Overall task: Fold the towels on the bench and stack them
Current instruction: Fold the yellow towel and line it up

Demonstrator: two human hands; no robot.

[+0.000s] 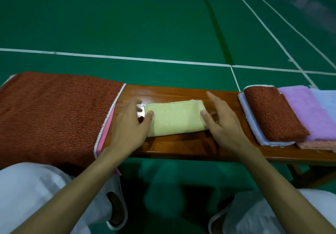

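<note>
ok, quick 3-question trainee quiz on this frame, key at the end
1. True or false: the yellow towel lies folded on the bench, with the left hand at one end and the right hand at the other.
2. The pile of folded towels sits at the bench's: A) left end B) middle C) right end
3. What colour is the big towel spread over the opposite end?

Key: 1 true; 2 C; 3 red-brown
</note>
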